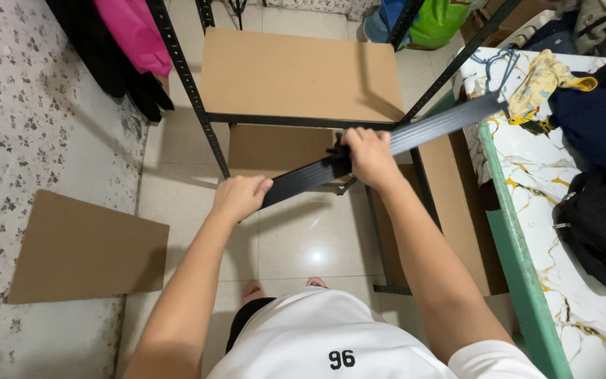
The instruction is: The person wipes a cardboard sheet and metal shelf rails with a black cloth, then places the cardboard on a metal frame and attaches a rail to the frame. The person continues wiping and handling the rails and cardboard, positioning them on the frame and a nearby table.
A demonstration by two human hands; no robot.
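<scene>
Black metal beam point(415, 133) held by both hands: left hand point(240, 196) fingers clenched on its end, right hand point(367, 156) wrapped mid-length.

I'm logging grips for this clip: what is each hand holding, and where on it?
Both hold one long black metal shelf beam: the left hand grips its near end, the right hand wraps around it near the middle.

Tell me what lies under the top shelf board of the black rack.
Under the top shelf board a second brown board shows, partly hidden by the black bar and right hand. The floor beneath is covered.
</scene>
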